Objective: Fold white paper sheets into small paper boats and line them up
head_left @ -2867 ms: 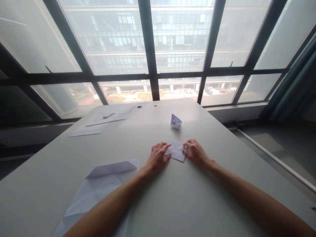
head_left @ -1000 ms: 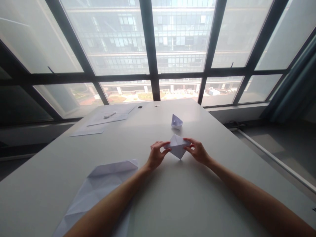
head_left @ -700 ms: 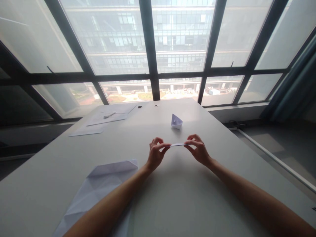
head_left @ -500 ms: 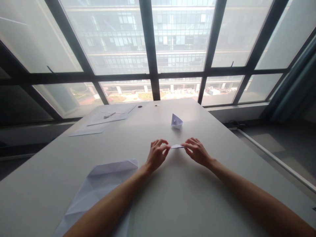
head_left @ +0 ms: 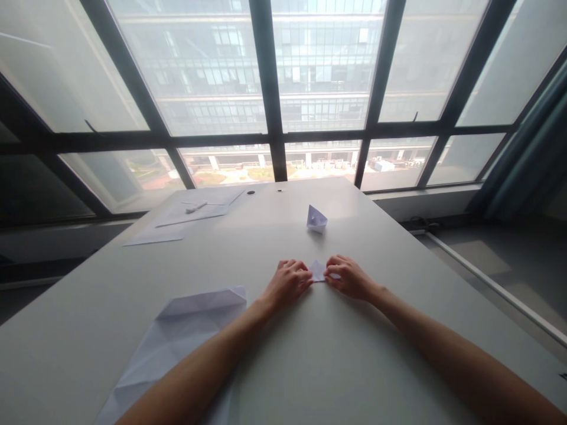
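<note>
Between my two hands lies a small piece of folded white paper (head_left: pixel 317 271), its peak pointing toward the window. My left hand (head_left: pixel 292 280) grips its left end, fingers closed and pressed low at the table. On the other end, my right hand (head_left: pixel 344 276) pinches the paper with thumb and fingers. Parts of the paper are hidden under the fingertips. Just beyond the hands stands a folded paper boat (head_left: pixel 316 219), apart from them. A large creased sheet of paper (head_left: pixel 186 330) lies flat at the left, partly behind my left forearm.
Flat white sheets (head_left: pixel 162 230) rest at the table's far left, with a small white object (head_left: pixel 196 208) on top. Two round holes pierce the white table (head_left: pixel 354 354) near its far edge. Framed windows (head_left: pixel 328 65) rise behind; a curtain (head_left: pixel 527 141) hangs at right.
Both hands have come slightly nearer and lower with the folded paper. It was seen almost edge-on; now its peaked face shows. The boat and sheets have stayed put.
</note>
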Available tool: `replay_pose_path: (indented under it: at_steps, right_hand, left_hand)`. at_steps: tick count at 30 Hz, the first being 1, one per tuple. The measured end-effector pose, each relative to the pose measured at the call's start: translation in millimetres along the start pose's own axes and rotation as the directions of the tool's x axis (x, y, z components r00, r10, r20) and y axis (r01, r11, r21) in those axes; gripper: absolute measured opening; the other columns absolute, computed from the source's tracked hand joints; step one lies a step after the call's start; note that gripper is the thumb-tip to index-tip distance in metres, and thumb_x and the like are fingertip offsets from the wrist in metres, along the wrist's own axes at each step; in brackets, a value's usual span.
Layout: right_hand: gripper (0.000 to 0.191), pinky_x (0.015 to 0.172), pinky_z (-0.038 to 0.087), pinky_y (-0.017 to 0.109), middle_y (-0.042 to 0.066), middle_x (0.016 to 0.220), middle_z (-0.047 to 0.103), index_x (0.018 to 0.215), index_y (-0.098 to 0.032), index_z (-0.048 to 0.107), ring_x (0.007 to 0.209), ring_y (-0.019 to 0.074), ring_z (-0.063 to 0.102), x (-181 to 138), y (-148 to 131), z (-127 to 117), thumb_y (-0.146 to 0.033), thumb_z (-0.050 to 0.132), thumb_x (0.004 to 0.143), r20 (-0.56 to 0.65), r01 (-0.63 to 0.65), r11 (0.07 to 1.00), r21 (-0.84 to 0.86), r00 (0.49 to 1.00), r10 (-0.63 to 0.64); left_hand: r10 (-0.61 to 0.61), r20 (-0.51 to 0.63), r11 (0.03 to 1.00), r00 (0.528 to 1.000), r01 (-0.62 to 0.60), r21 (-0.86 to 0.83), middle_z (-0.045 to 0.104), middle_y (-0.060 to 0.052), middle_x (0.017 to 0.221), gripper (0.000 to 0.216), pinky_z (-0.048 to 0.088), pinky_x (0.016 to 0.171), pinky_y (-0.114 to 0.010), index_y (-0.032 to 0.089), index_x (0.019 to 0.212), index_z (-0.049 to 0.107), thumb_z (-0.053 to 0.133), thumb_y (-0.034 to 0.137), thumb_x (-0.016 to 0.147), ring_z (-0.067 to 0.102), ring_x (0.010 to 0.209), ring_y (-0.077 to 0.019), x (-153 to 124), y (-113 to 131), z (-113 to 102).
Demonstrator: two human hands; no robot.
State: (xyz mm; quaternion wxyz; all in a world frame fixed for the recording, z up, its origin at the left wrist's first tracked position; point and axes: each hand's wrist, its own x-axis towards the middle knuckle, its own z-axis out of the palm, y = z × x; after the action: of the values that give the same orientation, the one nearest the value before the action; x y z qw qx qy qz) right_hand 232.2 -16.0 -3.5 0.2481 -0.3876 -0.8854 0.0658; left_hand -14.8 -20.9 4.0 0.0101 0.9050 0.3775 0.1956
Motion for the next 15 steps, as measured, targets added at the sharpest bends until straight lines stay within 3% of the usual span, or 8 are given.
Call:
replay_pose_path:
  at_steps: [6, 10, 15]
  right_hand:
    - [0.022, 0.083, 0.048, 0.033, 0.006, 0.102, 0.067, 0.109, -0.027, 0.074, 0.093, 0.0202, 0.059, -2, 5, 7, -0.019, 0.064, 0.091, -0.022, 0.062, 0.998, -0.015, 0.998, -0.063]
    - [0.019, 0.083, 0.05, 0.033, 0.006, 0.103, 0.068, 0.104, -0.028, 0.076, 0.092, 0.0199, 0.061, -1, 5, 8, -0.019, 0.064, 0.092, -0.033, 0.09, 0.996, -0.005, 0.995, -0.09]
    - [0.017, 0.089, 0.05, 0.034, 0.006, 0.111, 0.071, 0.102, -0.026, 0.075, 0.101, 0.021, 0.063, 1, 3, 9, -0.019, 0.062, 0.094, -0.037, 0.128, 0.99, 0.056, 0.991, -0.126]
  left_hand:
    - [0.029, 0.034, 0.999, 0.999, -0.03, 0.042, 0.065, -0.006, 0.106, 0.017, 0.045, 0.089, -0.038, 0.028, 0.109, 0.071, 0.064, 0.031, 0.095, 0.058, 0.098, -0.0232, 0, -3, 3]
    - [0.065, 0.012, 0.998, 0.998, -0.065, 0.009, 0.064, -0.008, 0.119, 0.019, 0.047, 0.098, -0.042, 0.026, 0.113, 0.07, 0.061, 0.028, 0.096, 0.057, 0.11, -0.0251, 0, -4, 6]
    - [0.188, 0.022, 0.971, 0.982, -0.182, -0.157, 0.063, -0.01, 0.132, 0.031, 0.046, 0.108, -0.039, 0.019, 0.126, 0.063, 0.054, 0.016, 0.096, 0.055, 0.125, -0.0239, 3, -5, 12]
